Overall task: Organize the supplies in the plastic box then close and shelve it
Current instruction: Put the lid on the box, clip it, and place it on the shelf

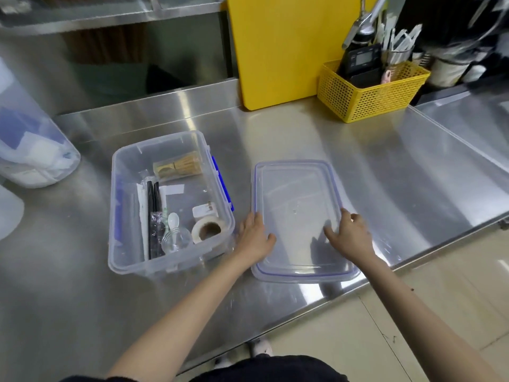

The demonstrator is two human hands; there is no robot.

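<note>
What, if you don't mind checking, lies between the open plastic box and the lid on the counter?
In the head view, only bare steel counter separates the box from the lid, apart from the left hand at the lid's near-left edge.

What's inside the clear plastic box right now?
The plastic box holds a tape roll, black straws, a white spoon, a clear cup and a bamboo whisk. Whatever lies beneath them is hidden.

No text, label, brand or number can be read anywhere in this view; the black device [360, 59] standing in the yellow basket [369, 97] has a small display, but its figures are too blurred to make out, and the paper wrappers [143, 208] in the plastic box [121, 166] show no legible print
</note>
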